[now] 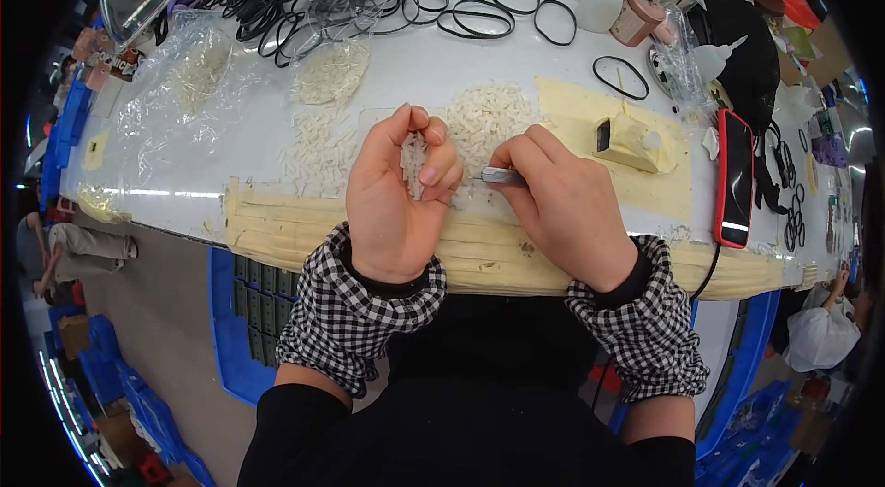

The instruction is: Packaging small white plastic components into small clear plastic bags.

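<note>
My left hand (398, 187) is turned palm up over the table's near edge, its fingers curled round several small white plastic pieces (414, 160). Just to its right, my right hand (570, 203) pinches a flat silver tool that looks like tweezers (503, 176); its tip points toward my left fingers. Beyond the hands lies a heap of small white pieces (489, 118), and a looser scatter of similar pieces (318, 153) spreads left of my left hand. Whether the tool grips a piece cannot be made out.
Padded tape (286, 227) covers the table's front edge. Black rubber loops (475, 17) crowd the back. Clear bags (332, 72) sit left. On the right are a small tape-wrapped block (636, 144), a red-cased phone (734, 178) with a cable, and a pink jar (638, 17).
</note>
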Available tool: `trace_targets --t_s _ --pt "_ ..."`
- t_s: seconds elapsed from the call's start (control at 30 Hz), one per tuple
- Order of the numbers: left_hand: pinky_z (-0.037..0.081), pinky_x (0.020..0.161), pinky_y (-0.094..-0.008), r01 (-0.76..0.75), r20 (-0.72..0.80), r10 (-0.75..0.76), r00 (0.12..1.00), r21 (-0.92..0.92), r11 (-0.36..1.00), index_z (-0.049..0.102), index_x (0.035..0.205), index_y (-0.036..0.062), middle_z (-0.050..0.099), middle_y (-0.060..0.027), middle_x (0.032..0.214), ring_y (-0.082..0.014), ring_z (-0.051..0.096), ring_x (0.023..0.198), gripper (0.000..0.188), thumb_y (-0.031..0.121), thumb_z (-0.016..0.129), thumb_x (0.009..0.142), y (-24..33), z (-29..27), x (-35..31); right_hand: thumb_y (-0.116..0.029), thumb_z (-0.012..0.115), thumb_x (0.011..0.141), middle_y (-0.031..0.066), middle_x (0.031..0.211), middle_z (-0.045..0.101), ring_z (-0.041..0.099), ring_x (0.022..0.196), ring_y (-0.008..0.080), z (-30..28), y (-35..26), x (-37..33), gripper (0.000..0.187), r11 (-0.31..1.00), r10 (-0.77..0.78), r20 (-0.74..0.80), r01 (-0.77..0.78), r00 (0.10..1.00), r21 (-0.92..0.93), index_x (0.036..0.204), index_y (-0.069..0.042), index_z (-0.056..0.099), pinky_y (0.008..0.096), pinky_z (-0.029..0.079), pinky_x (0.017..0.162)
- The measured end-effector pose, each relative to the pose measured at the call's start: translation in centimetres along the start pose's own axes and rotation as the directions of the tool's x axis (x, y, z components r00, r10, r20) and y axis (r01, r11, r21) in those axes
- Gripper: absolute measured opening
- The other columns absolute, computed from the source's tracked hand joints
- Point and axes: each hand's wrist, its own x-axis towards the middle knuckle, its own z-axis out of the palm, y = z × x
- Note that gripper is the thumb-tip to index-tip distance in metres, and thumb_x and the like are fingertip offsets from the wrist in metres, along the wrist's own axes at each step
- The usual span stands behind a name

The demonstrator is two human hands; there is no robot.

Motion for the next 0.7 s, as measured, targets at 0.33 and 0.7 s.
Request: trace_targets --t_s 0.33,0.7 --pt "0.029 0.051 -0.0205 0.022 0.0 -0.022 1.0 0.047 0.999 0.052 0.095 0.0048 0.047 -0.0014 0.082 -0.006 0.035 0.056 0.016 0.02 0.046 0.098 -0.2 0.4 0.1 -0.006 0.066 0.076 0.0082 0.084 0.056 0.059 0.069 0.0286 -0.6 0.2 -0.3 0.016 0.998 0.057 -0.002 -0.057 0.998 -0.009 0.088 -0.006 0.055 0.0364 0.047 0.058" --pt "0.029 0.054 -0.0182 0.201 0.125 -0.279 0.952 0.431 0.879 0.057 0.1 0.0035 0.053 0.0029 0.08 -0.0033 0.034 0.057 0.022 0.024 0.048 0.099 -0.5 1.1 -0.4 0.0 0.071 0.075 0.0073 0.078 0.065 0.063 0.063 0.0196 -2.6 -1.0 0.1 0.016 0.971 -0.045 -0.356 0.125 0.934 0.205 0.087 -0.003 0.062 0.0263 0.047 0.053"
